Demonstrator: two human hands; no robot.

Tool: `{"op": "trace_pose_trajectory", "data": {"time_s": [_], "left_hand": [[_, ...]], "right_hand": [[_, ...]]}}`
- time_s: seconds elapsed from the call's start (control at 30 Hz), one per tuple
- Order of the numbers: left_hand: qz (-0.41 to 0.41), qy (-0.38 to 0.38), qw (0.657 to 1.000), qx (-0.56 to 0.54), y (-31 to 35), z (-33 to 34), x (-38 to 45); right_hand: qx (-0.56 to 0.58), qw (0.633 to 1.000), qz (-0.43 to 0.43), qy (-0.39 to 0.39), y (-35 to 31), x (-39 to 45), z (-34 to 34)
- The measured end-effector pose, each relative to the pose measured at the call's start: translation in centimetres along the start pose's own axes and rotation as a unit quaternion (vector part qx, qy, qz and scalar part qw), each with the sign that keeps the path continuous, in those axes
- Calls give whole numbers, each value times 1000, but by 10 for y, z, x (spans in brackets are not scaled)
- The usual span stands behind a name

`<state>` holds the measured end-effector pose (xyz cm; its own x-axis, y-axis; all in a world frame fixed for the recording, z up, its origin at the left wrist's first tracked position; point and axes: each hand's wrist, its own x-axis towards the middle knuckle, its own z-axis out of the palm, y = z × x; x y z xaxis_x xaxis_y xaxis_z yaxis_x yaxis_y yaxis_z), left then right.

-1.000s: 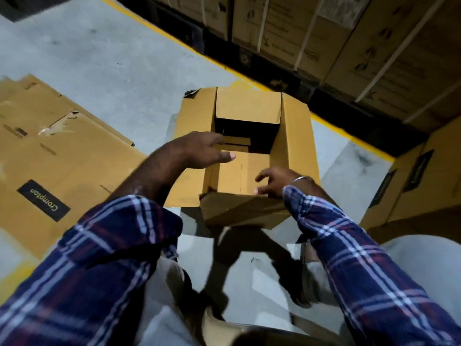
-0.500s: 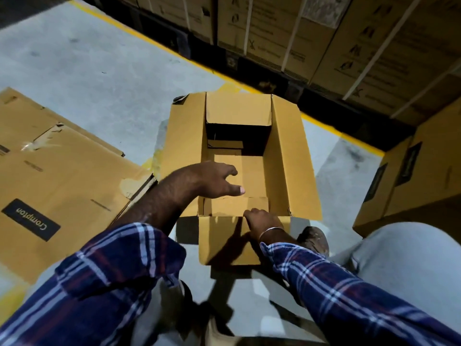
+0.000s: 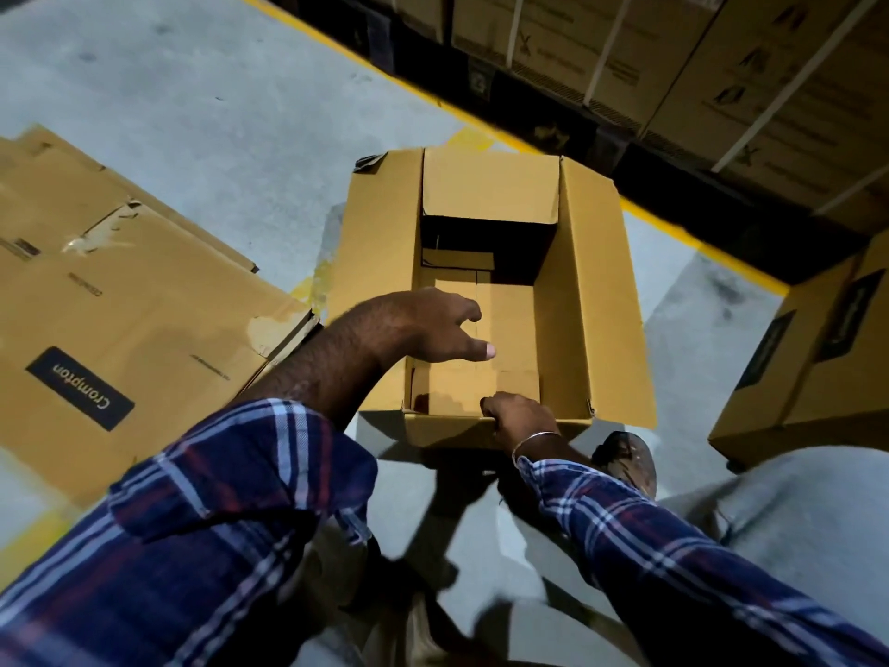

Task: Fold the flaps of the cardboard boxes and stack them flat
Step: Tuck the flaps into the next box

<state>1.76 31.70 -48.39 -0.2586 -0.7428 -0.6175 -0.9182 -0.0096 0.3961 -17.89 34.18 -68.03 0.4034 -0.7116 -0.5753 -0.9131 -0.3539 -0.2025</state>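
Two flat brown cardboard sheets (image 3: pixel 120 300) lie on the grey floor (image 3: pixel 202 113) at my far left, one on top of the other. I think these are boxes that are already folded down and stacked. The top one has a black label.

Next to them, in the middle, stands the open yellow-brown cardboard box (image 3: pixel 490 300). Its four top flaps stick out, and I can see the bottom flaps inside.

My left hand (image 3: pixel 433 324) hangs over the left side of the opening. Its fingers are loose and a bit bent, with the thumb pointing right. It holds nothing.

My right hand (image 3: pixel 522 418) is on the near wall of the box. Its fingers curl over the top edge and grip it.

At the far right sits a brown closed carton (image 3: pixel 818 358). Along the top are stacked brown cartons with white straps (image 3: pixel 673 55), behind a yellow painted line (image 3: pixel 692 233).

I think I am at the start of this box: I hold it so I can work on the flaps. Next, the left hand needs to reach down and push the bottom flaps open. Then the box can be pressed flat and put on the pile at the left.
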Motion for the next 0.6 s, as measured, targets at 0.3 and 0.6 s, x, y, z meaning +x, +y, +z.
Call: {"op": "trace_pose_trajectory", "data": {"time_s": [0.3,0.6], "left_hand": [[6,2,1000,-7,1,-1,-5],[-7,35,999,-8,-17,-24,-4]], "right_hand": [[-44,981,-8,-189,-18,-28,-10],[253,963,37,-91,2,51,-65]]}}
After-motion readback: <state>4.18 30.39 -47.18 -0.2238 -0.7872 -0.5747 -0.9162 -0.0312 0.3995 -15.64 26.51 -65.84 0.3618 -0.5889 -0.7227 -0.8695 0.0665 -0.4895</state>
